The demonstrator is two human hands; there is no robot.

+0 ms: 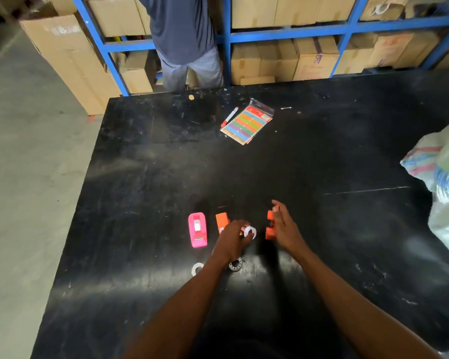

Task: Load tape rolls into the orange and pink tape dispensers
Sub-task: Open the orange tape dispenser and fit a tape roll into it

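Observation:
A pink tape dispenser [197,230] lies flat on the black table [166,164]. Just right of it sits an orange dispenser piece [222,221], partly hidden by my left hand [232,238]. That hand pinches a small white tape roll [250,232] above the table. My right hand [285,229] holds another orange dispenser piece [270,226] upright by its right side. Two more tape rolls lie nearer to me: one clear [197,268] left of my left wrist, one [236,264] right of it.
A red-capped marker [229,116] and a packet of coloured labels [246,122] lie farther back on the table. A bulging woven sack [443,182] sits at the right edge. Behind the table a person [184,40] stands at blue shelving [283,35] full of cardboard boxes.

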